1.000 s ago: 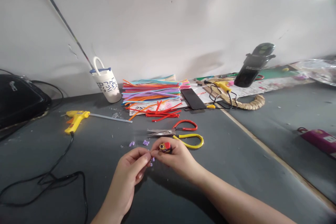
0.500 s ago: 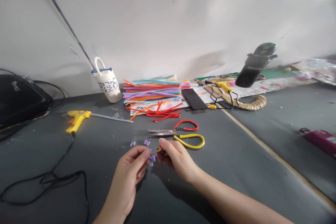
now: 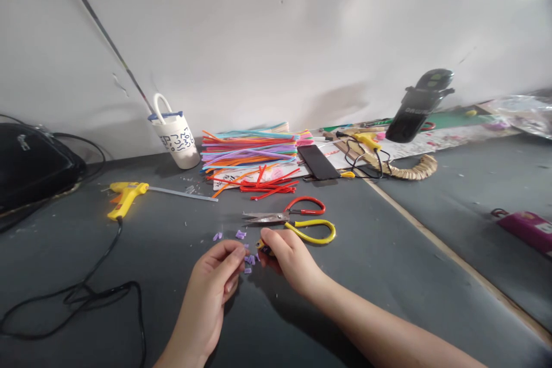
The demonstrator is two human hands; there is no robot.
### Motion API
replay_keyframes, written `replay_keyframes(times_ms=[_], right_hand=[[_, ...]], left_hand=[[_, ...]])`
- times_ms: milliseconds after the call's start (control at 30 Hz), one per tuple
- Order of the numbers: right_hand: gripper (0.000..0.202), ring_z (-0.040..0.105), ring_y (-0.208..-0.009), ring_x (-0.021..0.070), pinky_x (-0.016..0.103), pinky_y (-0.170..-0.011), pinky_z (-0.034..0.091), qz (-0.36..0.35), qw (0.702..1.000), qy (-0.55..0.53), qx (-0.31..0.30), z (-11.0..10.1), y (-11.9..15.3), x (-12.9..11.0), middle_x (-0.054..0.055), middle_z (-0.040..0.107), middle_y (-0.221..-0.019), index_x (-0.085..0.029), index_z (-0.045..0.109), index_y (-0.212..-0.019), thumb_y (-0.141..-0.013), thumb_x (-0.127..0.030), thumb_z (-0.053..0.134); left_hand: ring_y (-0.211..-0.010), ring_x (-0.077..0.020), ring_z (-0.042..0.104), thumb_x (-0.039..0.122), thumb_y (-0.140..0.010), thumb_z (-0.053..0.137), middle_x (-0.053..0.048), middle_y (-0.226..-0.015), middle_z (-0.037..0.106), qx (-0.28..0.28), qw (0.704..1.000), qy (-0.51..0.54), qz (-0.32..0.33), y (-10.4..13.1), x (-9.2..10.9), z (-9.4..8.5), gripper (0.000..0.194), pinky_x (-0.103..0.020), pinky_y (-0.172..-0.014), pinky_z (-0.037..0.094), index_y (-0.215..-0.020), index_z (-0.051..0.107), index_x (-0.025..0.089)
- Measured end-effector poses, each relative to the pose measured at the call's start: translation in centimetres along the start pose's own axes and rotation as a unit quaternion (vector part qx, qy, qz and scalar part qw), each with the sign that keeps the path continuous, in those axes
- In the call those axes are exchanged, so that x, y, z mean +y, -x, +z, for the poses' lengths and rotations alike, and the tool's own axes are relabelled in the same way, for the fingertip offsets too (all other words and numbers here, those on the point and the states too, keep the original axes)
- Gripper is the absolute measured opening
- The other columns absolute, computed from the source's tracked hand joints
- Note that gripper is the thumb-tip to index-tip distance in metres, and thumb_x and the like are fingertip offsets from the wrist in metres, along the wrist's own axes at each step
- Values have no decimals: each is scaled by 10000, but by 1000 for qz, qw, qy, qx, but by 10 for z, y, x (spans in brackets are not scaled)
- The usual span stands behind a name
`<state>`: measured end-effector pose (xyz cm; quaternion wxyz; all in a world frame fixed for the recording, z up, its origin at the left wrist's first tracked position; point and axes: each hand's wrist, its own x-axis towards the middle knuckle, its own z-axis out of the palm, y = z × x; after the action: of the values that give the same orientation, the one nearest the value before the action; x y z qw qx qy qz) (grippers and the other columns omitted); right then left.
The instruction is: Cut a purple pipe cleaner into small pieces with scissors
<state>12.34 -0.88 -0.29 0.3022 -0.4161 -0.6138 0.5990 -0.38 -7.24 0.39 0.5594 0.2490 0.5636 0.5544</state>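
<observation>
My left hand (image 3: pixel 213 284) is closed in a pinch at the lower middle; whatever sits between its fingertips is too small to make out. Facing it, my right hand (image 3: pixel 293 259) grips a small yellow and dark object (image 3: pixel 259 245), mostly covered by the fingers. Small purple pieces (image 3: pixel 250 260) lie on the dark table between the hands, with another purple cluster (image 3: pixel 240 234) and a pair of pieces (image 3: pixel 217 236) farther back. Just beyond my right hand rest scissors (image 3: pixel 282 217) with one red and one yellow handle, blades pointing left.
Behind the scissors are red stems (image 3: pixel 271 187), a multicoloured bundle (image 3: pixel 250 152) and a phone (image 3: pixel 319 162). A yellow glue gun (image 3: pixel 127 195) and white cup (image 3: pixel 179 141) stand left. A black bottle (image 3: pixel 418 109) and purple object (image 3: pixel 528 231) are right.
Both hands hold nearly the same pose. The object in my right hand has turned slightly, and the whole view has shifted a little.
</observation>
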Motion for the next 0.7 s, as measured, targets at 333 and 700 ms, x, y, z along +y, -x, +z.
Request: replay_keyframes(times_ms=[333, 700], right_hand=[[450, 354, -404, 88, 224, -436, 260, 15, 1000, 12, -8, 1, -1, 4, -30, 399, -425, -177, 446, -464, -874, -314, 321], [469, 353, -417, 93, 229, -466, 270, 6, 999, 40, -22, 1, 0, 4, -35, 393, -419, -180, 456, -458, -886, -320, 321]], left_hand=[[-410, -15, 265, 314, -724, 660, 62, -540, 472, 2, 1000, -6, 11, 1, 0, -2, 161, -128, -373, 137, -688, 610, 165], [-411, -14, 257, 309, -717, 669, 61, -534, 459, 3, 1000, -6, 14, 0, 1, -1, 166, -124, -360, 129, -687, 612, 156]])
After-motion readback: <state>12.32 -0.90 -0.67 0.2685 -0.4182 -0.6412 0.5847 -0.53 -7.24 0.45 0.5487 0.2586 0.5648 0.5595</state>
